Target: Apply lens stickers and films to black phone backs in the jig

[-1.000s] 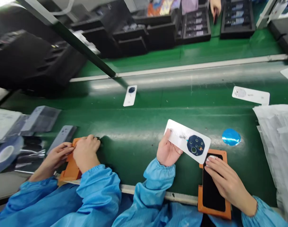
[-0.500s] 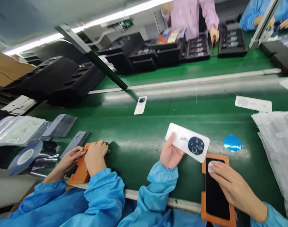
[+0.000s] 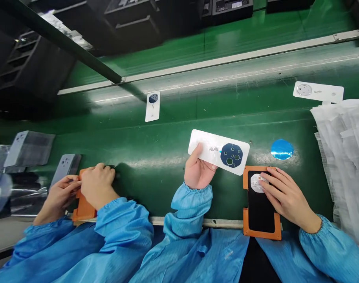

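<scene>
My left hand (image 3: 198, 169) is closed on the edge of a white phone back cover (image 3: 204, 145) with a dark blue camera area, tilted slightly above the green work surface (image 3: 167, 157). Under my right hand (image 3: 288, 196) lies an orange fixture (image 3: 246, 226) with a black pad (image 3: 260, 214) in its middle. A whitish rounded disc with small holes (image 3: 256, 183) rests flat at the pad's upper end. My right fingers are stretched out, their tips touching the disc's right side; the thumb is hidden.
On my left, a co-worker's hands (image 3: 98, 182) work at another orange fixture (image 3: 87, 206). White back covers (image 3: 152, 112) (image 3: 323, 92) and a shiny blue film piece (image 3: 282, 149) lie further back. Translucent sheets (image 3: 344, 157) are piled at the right. A dark post (image 3: 79, 55) slants across the upper left.
My view has tipped downward. The whitish disc, mostly covered by my right fingers before, now shows flat on the black pad. My left hand still holds the back cover.
</scene>
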A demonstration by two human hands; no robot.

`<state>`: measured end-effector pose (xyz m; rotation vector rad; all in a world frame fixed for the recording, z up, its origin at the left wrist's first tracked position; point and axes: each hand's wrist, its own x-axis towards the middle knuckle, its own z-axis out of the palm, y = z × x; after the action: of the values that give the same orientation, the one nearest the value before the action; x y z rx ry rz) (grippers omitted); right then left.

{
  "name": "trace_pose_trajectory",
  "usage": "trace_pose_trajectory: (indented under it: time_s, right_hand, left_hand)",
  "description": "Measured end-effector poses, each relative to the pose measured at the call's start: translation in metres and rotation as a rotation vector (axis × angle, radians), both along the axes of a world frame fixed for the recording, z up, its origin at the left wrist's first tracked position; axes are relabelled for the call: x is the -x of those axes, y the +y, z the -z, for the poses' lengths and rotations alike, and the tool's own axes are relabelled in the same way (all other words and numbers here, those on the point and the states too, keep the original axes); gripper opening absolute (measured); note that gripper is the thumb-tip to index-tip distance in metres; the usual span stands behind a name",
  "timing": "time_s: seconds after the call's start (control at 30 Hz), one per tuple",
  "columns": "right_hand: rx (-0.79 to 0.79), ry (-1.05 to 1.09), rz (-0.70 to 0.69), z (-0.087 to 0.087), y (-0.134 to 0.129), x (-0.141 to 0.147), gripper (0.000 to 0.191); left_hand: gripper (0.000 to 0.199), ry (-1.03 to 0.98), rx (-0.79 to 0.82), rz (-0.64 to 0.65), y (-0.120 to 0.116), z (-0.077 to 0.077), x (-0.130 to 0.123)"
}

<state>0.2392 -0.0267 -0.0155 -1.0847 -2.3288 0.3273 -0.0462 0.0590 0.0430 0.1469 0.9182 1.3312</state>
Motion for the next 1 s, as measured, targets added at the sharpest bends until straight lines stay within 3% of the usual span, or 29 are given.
trace_pose_trajectory:
  time_s: [0.13,0.27,0.33,0.4,0.5,0.57,0.77,1.0]
  right_hand:
    - [0.015,0.094,0.04,-0.014,0.004,-0.002,0.037]
    - [0.042,0.346,0.335,-0.045,0.022,-0.009,0.026]
    - [0.166,0.43,0.434,-0.06,0.033,-0.008,0.027]
    - [0.442,0.474,0.348,-0.07,0.042,-0.002,0.028]
    - [0.952,0.551,0.093,-0.075,0.05,0.011,0.031]
    - [1.115,0.653,0.013,-0.073,0.051,0.018,0.038]
    - [1.128,0.831,-0.101,-0.074,0.053,0.025,0.045]
    - [1.05,0.811,-0.136,-0.08,0.053,0.02,0.052]
  left_hand:
    - [0.038,-0.004,-0.001,0.097,-0.002,0.006,-0.013]
    - [0.036,0.126,-0.135,0.188,-0.008,0.01,-0.034]
    - [0.038,0.235,-0.231,0.297,-0.013,0.008,-0.043]
    - [0.041,0.364,-0.303,0.428,-0.02,0.004,-0.049]
    - [0.048,0.519,-0.327,0.552,-0.03,0.0,-0.054]
    - [0.053,0.549,-0.301,0.587,-0.033,0.001,-0.056]
    - [0.069,0.568,-0.314,0.666,-0.029,0.0,-0.064]
    - [0.073,0.574,-0.265,0.687,-0.03,-0.007,-0.068]
